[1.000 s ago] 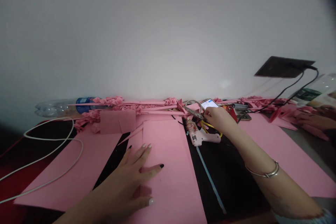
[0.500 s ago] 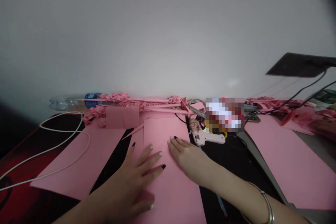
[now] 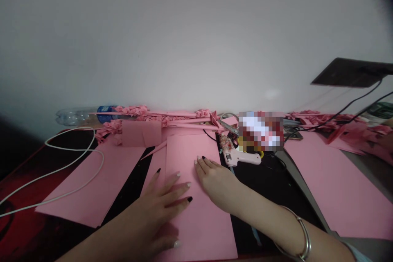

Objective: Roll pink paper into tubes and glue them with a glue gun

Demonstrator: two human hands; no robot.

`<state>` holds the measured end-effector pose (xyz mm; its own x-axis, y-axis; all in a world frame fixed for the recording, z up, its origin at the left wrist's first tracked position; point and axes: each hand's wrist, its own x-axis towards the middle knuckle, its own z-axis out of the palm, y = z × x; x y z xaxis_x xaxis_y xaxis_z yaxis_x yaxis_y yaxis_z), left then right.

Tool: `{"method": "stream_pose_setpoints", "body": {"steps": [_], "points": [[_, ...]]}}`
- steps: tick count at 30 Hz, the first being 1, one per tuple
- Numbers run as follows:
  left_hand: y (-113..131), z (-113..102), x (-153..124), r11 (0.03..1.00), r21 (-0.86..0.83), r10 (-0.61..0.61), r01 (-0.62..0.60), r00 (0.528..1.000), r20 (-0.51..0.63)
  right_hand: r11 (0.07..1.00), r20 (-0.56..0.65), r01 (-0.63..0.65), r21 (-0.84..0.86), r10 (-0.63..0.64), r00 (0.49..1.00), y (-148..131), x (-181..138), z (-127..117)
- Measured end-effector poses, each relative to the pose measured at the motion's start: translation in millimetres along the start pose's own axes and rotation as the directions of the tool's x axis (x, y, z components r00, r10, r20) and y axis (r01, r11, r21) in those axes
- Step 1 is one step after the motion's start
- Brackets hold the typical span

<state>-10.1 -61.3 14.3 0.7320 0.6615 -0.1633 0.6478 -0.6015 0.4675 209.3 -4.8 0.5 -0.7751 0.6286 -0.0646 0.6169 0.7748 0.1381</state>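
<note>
A long sheet of pink paper (image 3: 190, 149) lies lengthwise in front of me, over other pink paper at its left. My left hand (image 3: 162, 208) rests on its left part with the fingers spread. Flat on the right part of the sheet is my right hand (image 3: 215, 178), fingers stretched out and close together. Neither hand grips anything. Just beyond the right hand lies a pale pink glue gun (image 3: 244, 158). A silver bangle (image 3: 303, 233) circles my right wrist.
Pink folded-paper flowers (image 3: 133, 110) and rolled paper stems line the wall, beside a clear plastic bottle (image 3: 76, 116). A white cable (image 3: 73, 159) loops at left over more pink sheets (image 3: 92, 184). Further pink sheets (image 3: 334, 184) lie at right, under a dark panel (image 3: 350, 73) with black cords.
The view has shifted slightly, bringing the paper's near edge into sight. Both hands stay on the sheet in nearly the same places.
</note>
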Motion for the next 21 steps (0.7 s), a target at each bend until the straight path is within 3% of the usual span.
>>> {"method": "stream_pose_setpoints", "body": {"steps": [10, 12, 15, 17, 21], "points": [[-7, -9, -6, 0.996, 0.026, 0.091, -0.090, 0.995, -0.045, 0.999, 0.021, 0.016, 0.030, -0.017, 1.000, 3, 2, -7], [-15, -14, -3, 0.995, 0.069, 0.087, -0.076, 0.983, -0.162, 0.997, 0.050, -0.003, 0.077, -0.001, 0.999, 7, 4, -15], [-29, -25, 11, 0.992, 0.110, -0.018, 0.057, 0.943, -0.332, 0.979, 0.112, -0.135, 0.150, 0.119, 0.987, 18, 12, -29], [-38, -33, 23, 0.985, 0.092, -0.093, 0.144, 0.903, -0.420, 0.951, 0.084, -0.239, 0.194, 0.226, 0.970, 31, 22, -35], [-54, -39, 49, 0.979, 0.061, -0.132, 0.195, 0.834, -0.536, 0.936, 0.019, -0.261, 0.236, 0.264, 0.964, 59, 48, -34]]}}
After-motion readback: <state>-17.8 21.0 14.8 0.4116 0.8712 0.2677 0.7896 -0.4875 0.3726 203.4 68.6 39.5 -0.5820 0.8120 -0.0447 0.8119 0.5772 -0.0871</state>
